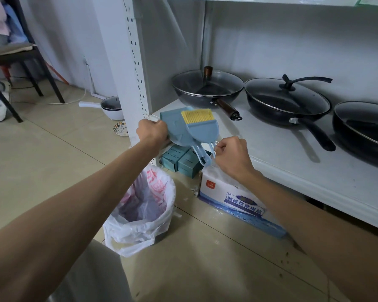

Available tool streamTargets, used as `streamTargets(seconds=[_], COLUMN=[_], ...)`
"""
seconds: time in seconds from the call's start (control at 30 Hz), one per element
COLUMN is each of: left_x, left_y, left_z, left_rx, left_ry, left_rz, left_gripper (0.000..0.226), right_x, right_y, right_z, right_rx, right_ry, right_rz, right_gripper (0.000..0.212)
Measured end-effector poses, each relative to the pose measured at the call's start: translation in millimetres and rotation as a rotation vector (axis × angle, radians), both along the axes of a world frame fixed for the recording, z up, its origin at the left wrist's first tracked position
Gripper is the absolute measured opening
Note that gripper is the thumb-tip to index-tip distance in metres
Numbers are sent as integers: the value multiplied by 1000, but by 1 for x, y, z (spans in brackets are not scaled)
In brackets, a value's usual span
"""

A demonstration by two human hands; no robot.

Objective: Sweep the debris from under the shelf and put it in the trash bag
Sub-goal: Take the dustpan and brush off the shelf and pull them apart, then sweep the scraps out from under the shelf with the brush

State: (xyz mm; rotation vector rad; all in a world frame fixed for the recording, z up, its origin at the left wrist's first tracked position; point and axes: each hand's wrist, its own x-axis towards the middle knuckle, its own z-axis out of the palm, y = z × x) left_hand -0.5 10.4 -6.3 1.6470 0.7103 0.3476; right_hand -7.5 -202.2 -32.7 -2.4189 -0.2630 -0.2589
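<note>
A blue dustpan is held up at the front corner of the white shelf. My left hand grips its left edge. On top of the pan lies a blue hand brush with yellow bristles. My right hand pinches the brush's thin handle just below the pan. Below, on the floor, stands a small bin lined with a white trash bag with red print. White debris bits lie on the tiles at the shelf's foot.
Three dark lidded pans sit on the shelf board. Under it are teal boxes and a white-and-blue carton. A small white pot and a patterned dish lie left of the shelf post. A dark chair stands far left.
</note>
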Motion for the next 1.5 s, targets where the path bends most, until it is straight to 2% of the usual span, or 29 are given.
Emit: streamTargets(seconds=[0.2,0.37,0.57,0.73,0.83,0.9,1.03,1.17,1.37,1.5], left_x=[25,45,81,95,104,111,120,130,128,123], left_y=[16,10,13,15,13,14,12,3,4,9], left_z=[-8,1,-9,-19,-24,-23,-28,-41,-36,-37], left_rx=[-121,-207,-287,-377,-384,-399,-424,-471,-740,-782], left_ry=[50,24,58,70,66,86,71,111,-1,-35], left_rz=[41,67,107,166,112,152,207,299,417,423], left_gripper=[32,17,34,23,22,3,6,32,21,23], right_x=[0,-9,0,10,12,15,16,18,4,-3], right_y=[-22,-31,-31,-26,-23,-21,-22,-28,-32,-25], right_z=[-10,-17,-43,-61,-69,-78,-96,-113,-109,-106], right_rx=[-2,-35,-149,-202,-203,-192,-127,-11,206,364], right_ry=[-55,-130,-88,-3,39,57,139,233,371,486], right_rz=[71,173,228,236,233,230,216,142,33,1], right_gripper=[15,12,11,11,12,15,17,16,14,14])
